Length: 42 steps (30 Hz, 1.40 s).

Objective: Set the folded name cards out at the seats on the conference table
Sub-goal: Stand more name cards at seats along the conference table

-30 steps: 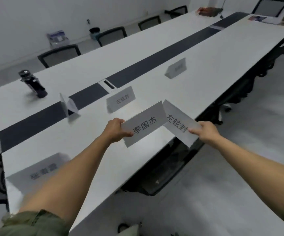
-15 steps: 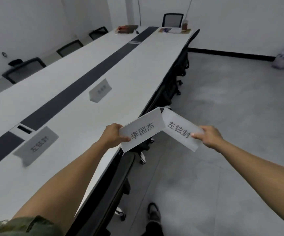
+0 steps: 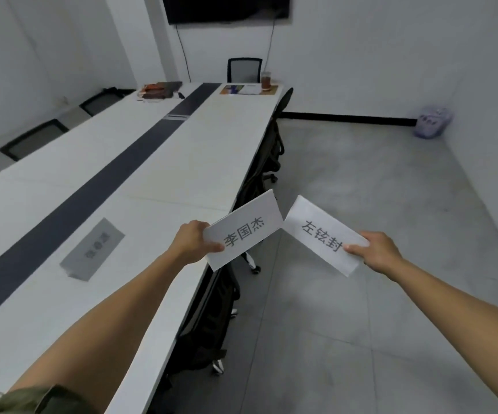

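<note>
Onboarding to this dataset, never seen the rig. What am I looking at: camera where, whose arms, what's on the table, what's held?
No machine here: a person works with bare hands. One camera, worn on the head, looks forward and down, so both arms reach in from below. The left hand pinches the 李国杰 card; the right hand pinches the 左铉封 card. Neither is set down yet. On the long conference table sits one placed card, with papers and a cup at the far end. Office chairs line its sides.
</note>
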### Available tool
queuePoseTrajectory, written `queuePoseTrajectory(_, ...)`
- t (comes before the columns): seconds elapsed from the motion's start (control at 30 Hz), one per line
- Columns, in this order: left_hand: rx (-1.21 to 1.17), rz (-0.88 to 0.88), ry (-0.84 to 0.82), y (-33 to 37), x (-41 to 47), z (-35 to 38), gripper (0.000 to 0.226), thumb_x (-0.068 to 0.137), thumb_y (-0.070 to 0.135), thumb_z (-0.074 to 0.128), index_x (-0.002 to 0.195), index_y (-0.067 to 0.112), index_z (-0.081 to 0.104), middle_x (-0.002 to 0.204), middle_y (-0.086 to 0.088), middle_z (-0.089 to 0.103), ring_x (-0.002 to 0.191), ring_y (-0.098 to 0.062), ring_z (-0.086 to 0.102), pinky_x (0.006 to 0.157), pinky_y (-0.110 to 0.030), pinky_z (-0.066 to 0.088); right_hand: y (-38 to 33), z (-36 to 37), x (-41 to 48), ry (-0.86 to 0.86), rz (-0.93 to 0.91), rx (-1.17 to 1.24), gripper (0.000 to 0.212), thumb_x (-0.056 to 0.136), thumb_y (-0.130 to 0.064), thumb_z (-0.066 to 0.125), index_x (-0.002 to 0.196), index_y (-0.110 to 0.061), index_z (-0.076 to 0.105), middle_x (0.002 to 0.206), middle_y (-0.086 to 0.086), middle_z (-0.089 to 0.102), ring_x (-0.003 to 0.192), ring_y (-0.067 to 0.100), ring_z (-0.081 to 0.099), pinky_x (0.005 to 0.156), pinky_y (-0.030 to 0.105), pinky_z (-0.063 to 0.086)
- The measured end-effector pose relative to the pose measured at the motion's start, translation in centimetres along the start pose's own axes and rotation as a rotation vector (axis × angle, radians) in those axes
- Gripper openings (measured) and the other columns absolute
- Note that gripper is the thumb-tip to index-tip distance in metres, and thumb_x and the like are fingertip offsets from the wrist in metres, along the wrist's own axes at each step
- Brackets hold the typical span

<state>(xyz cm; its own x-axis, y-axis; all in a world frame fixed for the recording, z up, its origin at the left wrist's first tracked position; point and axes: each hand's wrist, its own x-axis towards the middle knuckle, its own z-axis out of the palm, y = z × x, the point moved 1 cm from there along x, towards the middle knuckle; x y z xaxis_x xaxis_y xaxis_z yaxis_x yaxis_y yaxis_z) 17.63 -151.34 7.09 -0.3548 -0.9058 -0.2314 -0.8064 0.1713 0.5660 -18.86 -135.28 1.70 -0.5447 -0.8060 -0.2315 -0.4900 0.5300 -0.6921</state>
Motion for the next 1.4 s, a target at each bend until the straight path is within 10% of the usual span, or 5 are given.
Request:
queuePoseTrajectory(0.7, -0.010, -0.191, 0.168, 16.8, 42.6, 0.0, 0.031, 0.076, 0.030, 0.080, 0.099, 0.012, 0.070, 0.093, -0.010, 0.068, 0.075, -0.024, 0.060, 0.063, -0.035, 0.055, -7.4, -11.9, 51.6, -0.127, -0.189, -0.076, 0.027, 0.081, -0.038, 0.075, 0.104, -0.025, 0.073, 0.097, 0.000, 0.073, 0.084, 0.021, 0.067, 0.078, 0.034, 0.053)
queuePoseTrajectory(1.4, -0.189, -0.537, 0.285, 8.6, 73.4, -7.5, 0.034, 0.077, 0.026, 0.079, 0.106, 0.011, 0.068, 0.103, -0.008, 0.070, 0.082, -0.022, 0.064, 0.057, -0.022, 0.052, -34.5, 0.2, 91.7, -0.440, -0.528, -0.195, 0.029, 0.084, -0.033, 0.074, 0.112, -0.026, 0.069, 0.102, -0.005, 0.070, 0.089, 0.016, 0.065, 0.078, 0.035, 0.054)
